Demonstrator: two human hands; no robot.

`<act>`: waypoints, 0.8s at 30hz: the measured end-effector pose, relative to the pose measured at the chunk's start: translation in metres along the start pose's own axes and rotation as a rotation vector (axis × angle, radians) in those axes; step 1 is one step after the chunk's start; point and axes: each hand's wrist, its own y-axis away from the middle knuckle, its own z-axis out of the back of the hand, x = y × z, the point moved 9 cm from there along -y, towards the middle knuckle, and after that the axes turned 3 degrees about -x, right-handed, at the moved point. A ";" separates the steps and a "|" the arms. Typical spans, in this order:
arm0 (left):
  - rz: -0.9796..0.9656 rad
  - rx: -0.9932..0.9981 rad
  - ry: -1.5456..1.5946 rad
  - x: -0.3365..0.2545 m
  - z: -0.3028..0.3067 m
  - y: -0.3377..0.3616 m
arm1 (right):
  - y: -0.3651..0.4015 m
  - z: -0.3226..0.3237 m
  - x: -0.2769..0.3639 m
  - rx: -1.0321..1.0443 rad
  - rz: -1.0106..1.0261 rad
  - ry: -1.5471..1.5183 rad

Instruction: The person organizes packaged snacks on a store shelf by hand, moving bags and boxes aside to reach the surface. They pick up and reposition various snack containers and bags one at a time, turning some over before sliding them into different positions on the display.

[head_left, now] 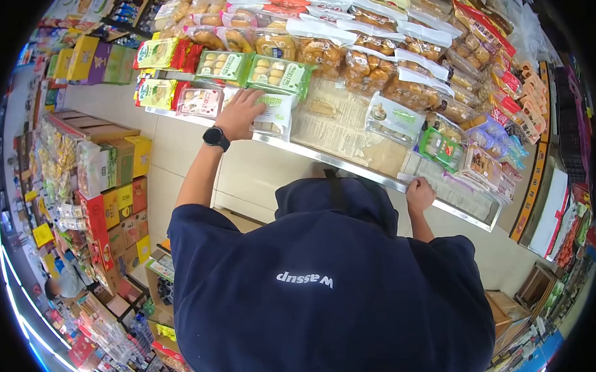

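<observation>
My left hand [240,113], with a black watch on its wrist, lies over the left end of a white-and-green pastry pack [277,116] at the shelf's front. Its fingers bend onto the pack; the thumb is not clear. Beside it sits a pink-and-white pack [200,102], and behind are green-edged trays of round pastries [276,74]. My right hand [420,195] is closed at the metal front edge [350,163] of the shelf, fingers curled over it. Bare cardboard lining [339,129] shows between the hands. Another white-and-green pack [395,119] lies on its right side.
Rows of bagged bread [366,69] fill the back of the shelf. Small green and purple packs [441,148] lie at the right. Stacked cartons [118,212] stand on the left, across a tiled floor [252,178]. Another person [66,284] is far left.
</observation>
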 end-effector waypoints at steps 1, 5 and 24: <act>0.013 0.023 -0.009 0.005 -0.006 -0.002 | 0.000 -0.002 -0.001 0.008 -0.007 0.004; 0.072 0.053 0.015 0.014 -0.018 -0.004 | 0.000 -0.002 -0.004 0.037 -0.044 -0.016; -0.268 -0.173 0.270 -0.264 -0.098 -0.240 | 0.000 0.009 0.005 -0.043 -0.018 0.024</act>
